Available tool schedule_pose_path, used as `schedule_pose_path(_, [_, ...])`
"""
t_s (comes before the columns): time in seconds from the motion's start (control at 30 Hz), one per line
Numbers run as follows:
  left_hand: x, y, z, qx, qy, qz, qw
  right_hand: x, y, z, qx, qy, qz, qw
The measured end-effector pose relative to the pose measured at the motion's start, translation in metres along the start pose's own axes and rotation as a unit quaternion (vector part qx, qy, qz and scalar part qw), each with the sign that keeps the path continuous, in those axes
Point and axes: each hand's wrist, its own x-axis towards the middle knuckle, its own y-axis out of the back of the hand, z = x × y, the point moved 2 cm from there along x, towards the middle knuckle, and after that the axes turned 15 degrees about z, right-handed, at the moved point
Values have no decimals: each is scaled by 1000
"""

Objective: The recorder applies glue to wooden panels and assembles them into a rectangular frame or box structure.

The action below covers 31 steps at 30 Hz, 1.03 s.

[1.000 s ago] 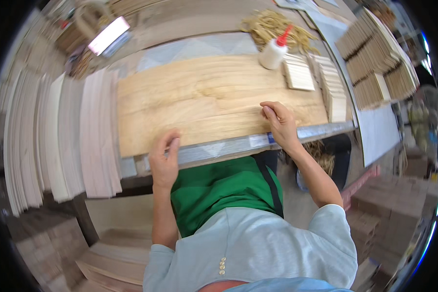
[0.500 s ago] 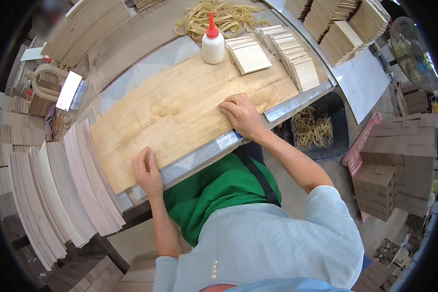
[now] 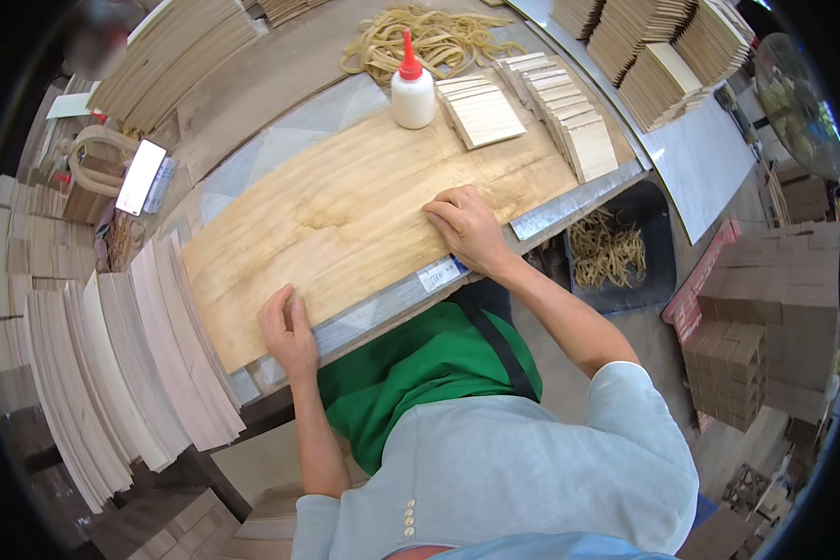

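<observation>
A wide, thin wooden board (image 3: pixel 345 210) with a wavy brown stain lies across the bench before me. My left hand (image 3: pixel 289 331) rests at its near edge, thumb and fingers apart, holding nothing. Farther right, my right hand (image 3: pixel 471 229) lies on the board with fingers curled and their tips together; whether anything small is between them is hidden. Beyond it stands a white squeeze bottle (image 3: pixel 413 101) with a red nozzle. Beside the bottle are a small stack of pale wooden slats (image 3: pixel 483 119) and a longer leaning row of similar pieces (image 3: pixel 569 121).
Tan elastic bands (image 3: pixel 425 37) are heaped behind the bottle; more fill a dark bin (image 3: pixel 667 238) below the bench's right end. Curved wooden panels (image 3: pixel 173 341) stand at the left, near a propped phone (image 3: pixel 142 177). Stacked wood pieces (image 3: pixel 658 84) and a fan (image 3: pixel 793 107) are far right.
The whole view has shifted slightly, so everything sits a little to the right and lower. Both hands keep their places on the board.
</observation>
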Motion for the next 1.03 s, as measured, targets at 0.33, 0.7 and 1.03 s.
schedule_pose_path(0.33, [-4,3,-6,24,-13,-7,1000,-2,-1,1,8,15,2,1000])
schedule_pose_path(0.7, [-6,0,-8,18,15,-22,999,-2,0,5,33,18,14,999])
schedule_pose_path(1.03, [-5,-1,0,41,-33,-84,995,-3,1,9,26,30,-7,999])
